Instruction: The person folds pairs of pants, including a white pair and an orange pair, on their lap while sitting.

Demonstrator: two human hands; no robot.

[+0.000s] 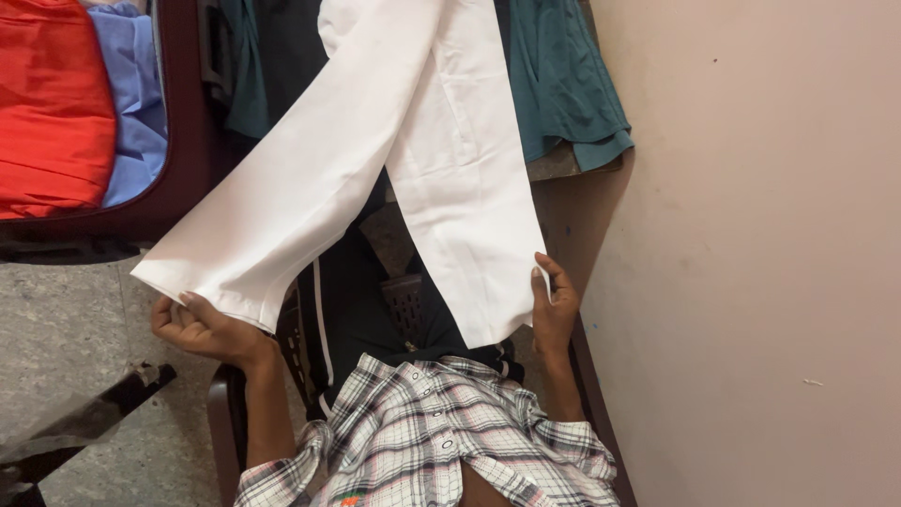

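garment: white trousers (413, 160) held spread, two legs fanning down over a dark chair (404, 305)
left hand: (202, 329) pinches left leg hem
right hand: (554, 305) pinches right leg hem edge
doing it well: judged, keep hems level, pull taut
around: red cloth (52, 103), blue cloth (136, 94) in a maroon suitcase (192, 141); teal shirt (563, 84) hangs just beside wall (751, 235)
in the way: wall close on the right

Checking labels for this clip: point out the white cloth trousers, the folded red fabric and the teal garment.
white cloth trousers (450, 141), head view, upper leg panel.
folded red fabric (52, 103), head view, top fold.
teal garment (563, 84), head view, hanging front.
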